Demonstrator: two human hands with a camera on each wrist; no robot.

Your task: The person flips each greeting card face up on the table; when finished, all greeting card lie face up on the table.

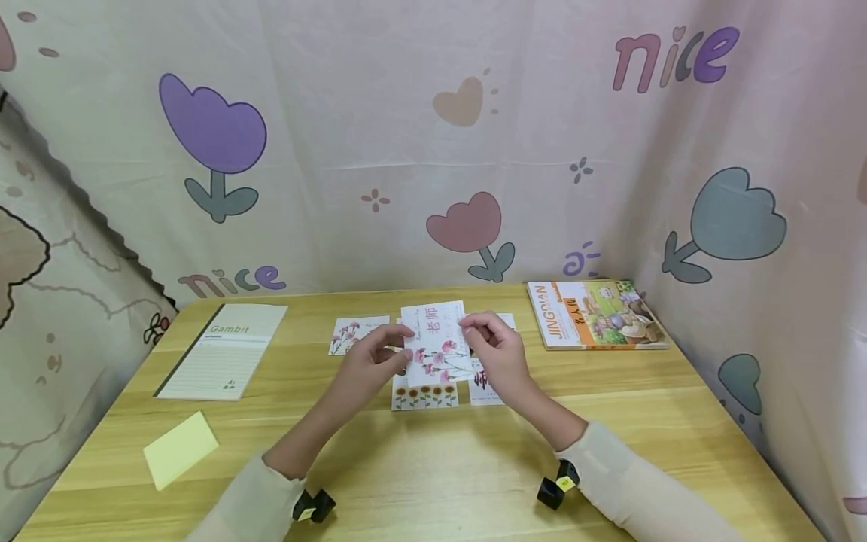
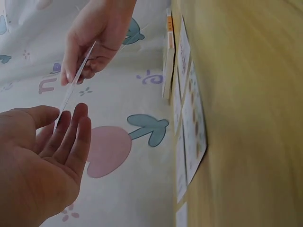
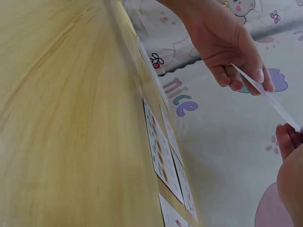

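A white greeting card (image 1: 436, 346) with pink carnations and red characters is held up above the table between both hands. My left hand (image 1: 372, 357) pinches its left edge between thumb and fingers. On the opposite edge, my right hand (image 1: 497, 352) grips it the same way. Both wrist views show the card (image 2: 78, 78) edge-on, tilted and off the tabletop. Beneath it lie a sunflower card (image 1: 425, 397), a card with dark red lettering (image 1: 488, 390) and another carnation card (image 1: 352, 331). One more card (image 1: 508, 320) is mostly hidden behind my right hand.
A lined notebook (image 1: 223, 350) lies at the back left of the wooden table (image 1: 433, 482), with a yellow paper pad (image 1: 181, 450) nearer the front. At the back right is a picture-covered book (image 1: 599, 315). A printed curtain (image 1: 352, 113) hangs behind the table.
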